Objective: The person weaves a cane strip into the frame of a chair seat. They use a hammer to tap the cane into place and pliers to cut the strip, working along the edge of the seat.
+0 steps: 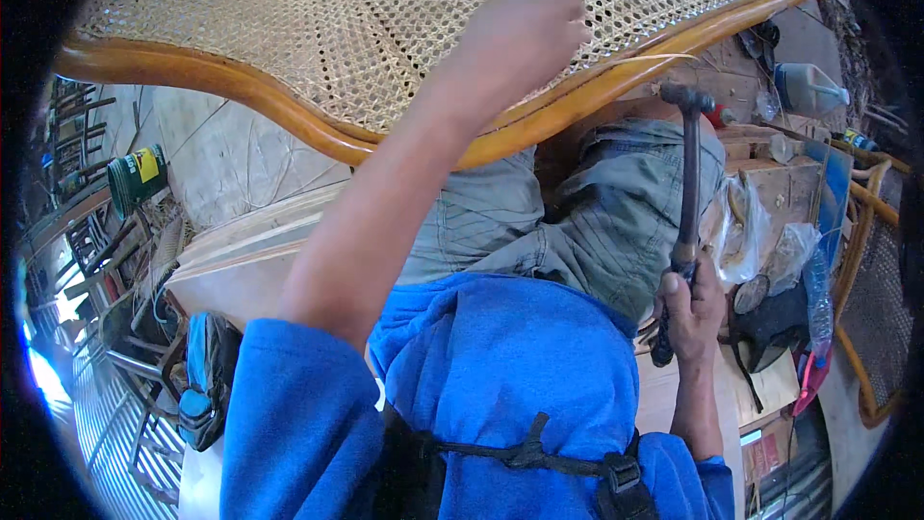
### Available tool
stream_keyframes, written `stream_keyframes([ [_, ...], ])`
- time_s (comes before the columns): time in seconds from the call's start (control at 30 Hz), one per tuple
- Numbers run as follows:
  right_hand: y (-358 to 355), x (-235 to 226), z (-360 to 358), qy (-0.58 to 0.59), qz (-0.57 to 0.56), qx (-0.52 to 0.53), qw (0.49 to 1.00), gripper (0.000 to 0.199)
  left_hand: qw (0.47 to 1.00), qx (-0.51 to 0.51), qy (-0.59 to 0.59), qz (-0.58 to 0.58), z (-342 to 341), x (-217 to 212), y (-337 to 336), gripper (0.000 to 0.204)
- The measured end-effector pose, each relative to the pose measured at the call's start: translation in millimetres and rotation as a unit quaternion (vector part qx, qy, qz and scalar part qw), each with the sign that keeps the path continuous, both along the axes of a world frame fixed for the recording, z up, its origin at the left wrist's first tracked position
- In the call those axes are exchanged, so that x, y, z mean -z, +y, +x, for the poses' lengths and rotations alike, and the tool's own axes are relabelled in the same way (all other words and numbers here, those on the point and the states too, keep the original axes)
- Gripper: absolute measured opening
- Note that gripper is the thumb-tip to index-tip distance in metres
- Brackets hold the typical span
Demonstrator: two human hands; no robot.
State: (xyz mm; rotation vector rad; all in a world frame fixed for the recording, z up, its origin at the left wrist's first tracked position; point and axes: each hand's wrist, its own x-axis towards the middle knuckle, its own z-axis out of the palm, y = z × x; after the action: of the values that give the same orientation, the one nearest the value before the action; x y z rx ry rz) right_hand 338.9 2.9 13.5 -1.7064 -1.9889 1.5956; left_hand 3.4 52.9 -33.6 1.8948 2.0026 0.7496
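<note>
My right hand (693, 303) is wrapped round the handle of a hammer (689, 173), held upright with its dark head at the top, beside my right knee. Across my lap and beyond lies a woven cane panel (318, 29) set in a curved, varnished wooden frame (577, 120). My left hand (534, 29) reaches over the near edge of the frame to the cane, its fingers curled closed. What they grip, if anything, is hidden. A thin, pale cane strand (664, 57) sticks out over the frame just right of that hand.
At the right are a whitish jug (808, 89), a clear plastic bag (743, 231), a plastic bottle (818, 303) and another cane-woven frame (852, 260). On the left stand a green can (135, 178), stacked boards (250, 255), a blue-black bag (199, 385) and several chair frames.
</note>
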Motion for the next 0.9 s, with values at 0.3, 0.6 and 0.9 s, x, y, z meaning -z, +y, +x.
stream_keyframes([
  [0.3,12.0,-27.1,-54.3,-0.059,0.004,-0.123,0.991,0.031,0.894,0.262,-0.007,-0.363,12.3,-28.8,83.3,0.035],
  [0.6,23.1,-30.9,-79.0,-0.097,-0.003,-0.146,0.984,0.032,0.891,0.284,0.003,-0.354,4.4,-43.3,89.8,0.029],
  [0.9,20.2,-30.3,-76.3,-0.072,0.009,-0.140,0.987,0.029,0.892,0.299,-0.002,-0.339,-2.2,-39.8,91.8,0.029],
])
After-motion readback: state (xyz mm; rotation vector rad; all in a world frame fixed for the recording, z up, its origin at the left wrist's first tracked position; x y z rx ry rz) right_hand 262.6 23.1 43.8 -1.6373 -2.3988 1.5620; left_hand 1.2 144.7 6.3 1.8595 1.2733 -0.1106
